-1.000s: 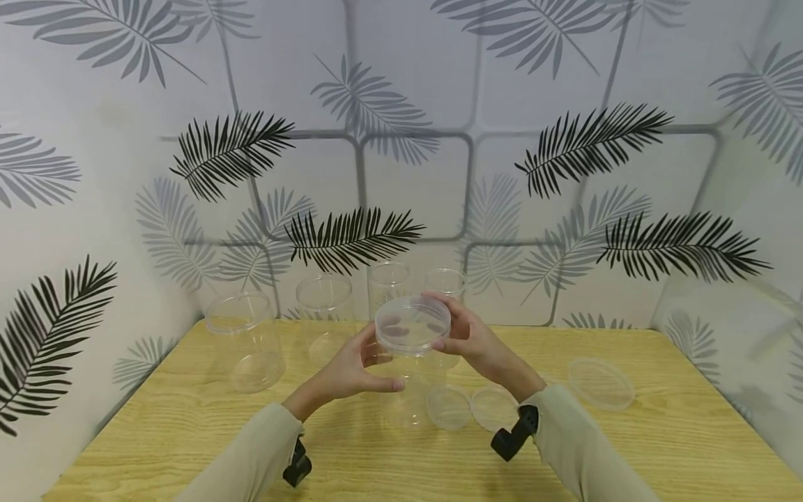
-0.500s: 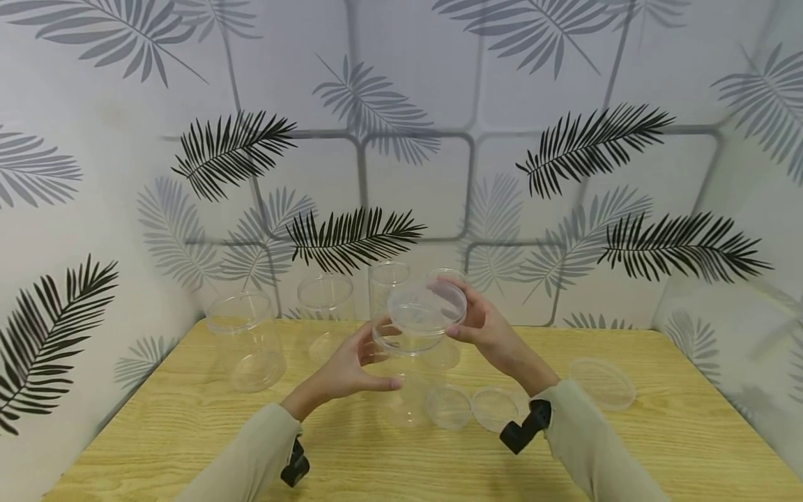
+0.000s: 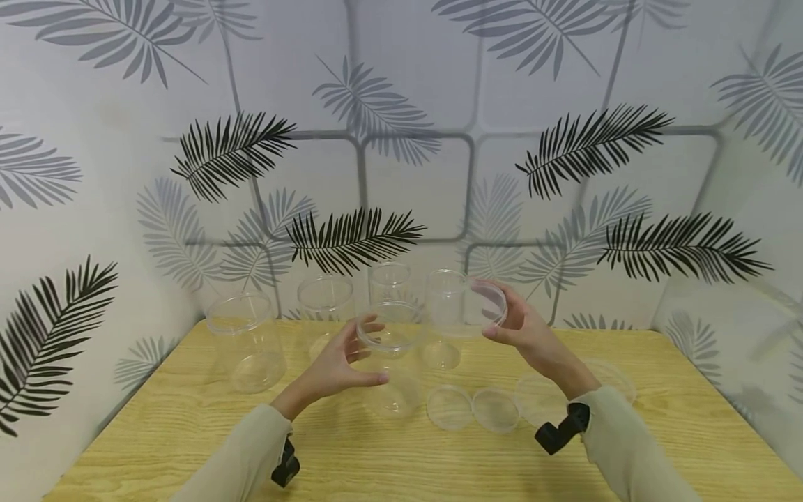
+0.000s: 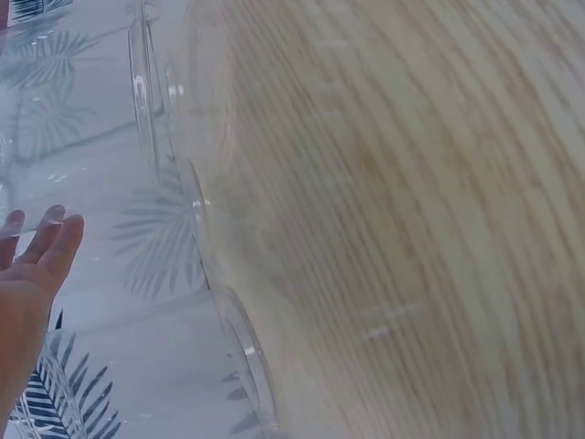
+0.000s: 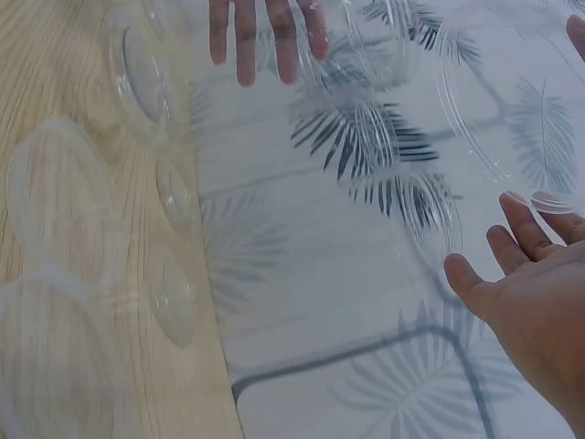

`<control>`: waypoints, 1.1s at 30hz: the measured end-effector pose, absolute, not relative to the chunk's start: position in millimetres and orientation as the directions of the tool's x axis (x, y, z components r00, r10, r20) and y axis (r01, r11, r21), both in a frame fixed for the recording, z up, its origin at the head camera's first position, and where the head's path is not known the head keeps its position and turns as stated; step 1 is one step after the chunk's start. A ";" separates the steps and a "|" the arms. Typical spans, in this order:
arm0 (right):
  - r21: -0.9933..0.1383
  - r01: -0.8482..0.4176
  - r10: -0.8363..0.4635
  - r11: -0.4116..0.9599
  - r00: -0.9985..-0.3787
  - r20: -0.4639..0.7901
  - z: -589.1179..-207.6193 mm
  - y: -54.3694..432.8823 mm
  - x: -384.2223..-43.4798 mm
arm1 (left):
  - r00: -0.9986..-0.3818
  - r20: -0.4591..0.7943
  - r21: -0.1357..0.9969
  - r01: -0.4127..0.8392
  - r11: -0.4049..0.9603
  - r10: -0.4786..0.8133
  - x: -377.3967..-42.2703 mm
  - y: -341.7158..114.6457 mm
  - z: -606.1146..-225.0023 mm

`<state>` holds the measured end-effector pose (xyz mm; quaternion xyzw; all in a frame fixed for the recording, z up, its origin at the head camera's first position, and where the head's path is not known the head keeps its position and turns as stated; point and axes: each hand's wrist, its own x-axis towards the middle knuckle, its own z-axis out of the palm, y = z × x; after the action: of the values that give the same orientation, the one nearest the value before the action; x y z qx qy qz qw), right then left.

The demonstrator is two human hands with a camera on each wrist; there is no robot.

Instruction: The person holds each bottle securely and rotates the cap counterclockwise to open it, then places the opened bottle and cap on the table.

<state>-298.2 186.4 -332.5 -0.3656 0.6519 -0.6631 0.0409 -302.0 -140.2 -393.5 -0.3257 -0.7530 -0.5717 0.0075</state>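
A clear plastic jar (image 3: 393,376) stands upright at the middle of the table in the head view, its top uncovered. My left hand (image 3: 335,366) holds its side from the left, thumb in front and fingers behind. My right hand (image 3: 533,335) grips a clear round lid (image 3: 500,301) by its edge, tilted and raised to the right of the jar, apart from it. In the right wrist view, my right hand (image 5: 539,302) appears at the right edge, with the lid's rim above its fingertips. The left wrist view looks through clear plastic at the wood.
Several clear open jars stand behind: a wide one (image 3: 247,341) at left, another (image 3: 325,307) beside it, and two narrower ones (image 3: 447,314) further back. Lids (image 3: 448,408) lie in a row on the wooden table (image 3: 351,460), some partly behind my right forearm. A leaf-patterned wall (image 3: 414,188) rises behind.
My right hand has lifted the lid off the jar's top and carried it to the right. My left hand and the jar have shifted slightly left.
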 end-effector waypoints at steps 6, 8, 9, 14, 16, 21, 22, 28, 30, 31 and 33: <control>-0.909 -0.402 -0.518 -0.109 -0.758 0.398 -343.6 206.2 -300.2 | -0.817 0.354 0.862 0.474 0.181 0.455 -304.1 -146.0 -398.5; -0.914 -0.398 -0.505 -0.086 -0.773 0.384 -348.1 211.1 -301.6 | -0.826 0.343 0.864 0.465 0.195 0.448 -304.7 -146.6 -399.7; -0.918 -0.391 -0.497 -0.072 -0.784 0.373 -350.2 213.4 -302.3 | -0.830 0.337 0.864 0.460 0.202 0.445 -305.0 -146.8 -400.0; -0.932 -0.361 -0.448 0.039 -0.840 0.307 -359.7 222.9 -306.5 | -0.846 0.309 0.880 0.428 0.208 0.434 -301.0 -145.5 -395.4; -0.929 -0.354 -0.432 0.103 -0.858 0.279 -363.0 226.2 -308.2 | -0.850 0.301 0.884 0.419 0.208 0.432 -298.3 -144.8 -392.1; -0.912 -0.314 -0.389 0.265 -0.900 0.197 -373.5 233.0 -315.0 | -0.860 0.284 0.882 0.408 0.235 0.425 -301.3 -145.1 -395.9; -0.907 -0.304 -0.380 0.291 -0.907 0.182 -375.9 234.3 -316.9 | -0.861 0.282 0.881 0.407 0.241 0.422 -303.7 -145.5 -398.8; -0.863 -0.272 -0.337 0.426 -0.933 0.128 -387.0 242.1 -325.4 | -0.866 0.281 0.880 0.404 0.249 0.413 -313.2 -145.6 -409.5; -0.849 -0.278 -0.333 0.449 -0.934 0.130 -390.0 244.6 -327.6 | -0.869 0.277 0.881 0.400 0.252 0.410 -313.7 -145.1 -409.9; -0.844 -0.281 -0.332 0.457 -0.934 0.131 -391.2 245.9 -328.4 | -0.872 0.271 0.884 0.393 0.254 0.407 -313.8 -145.0 -410.0; -0.840 -0.283 -0.329 0.463 -0.935 0.134 -393.2 247.7 -329.5 | -0.874 0.264 0.885 0.388 0.259 0.409 -313.7 -144.8 -409.8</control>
<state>-329.5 247.7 -393.2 -0.1789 0.8549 -0.4864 0.0233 -313.7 -144.8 -409.8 -0.2512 -0.7933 -0.5545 -0.0095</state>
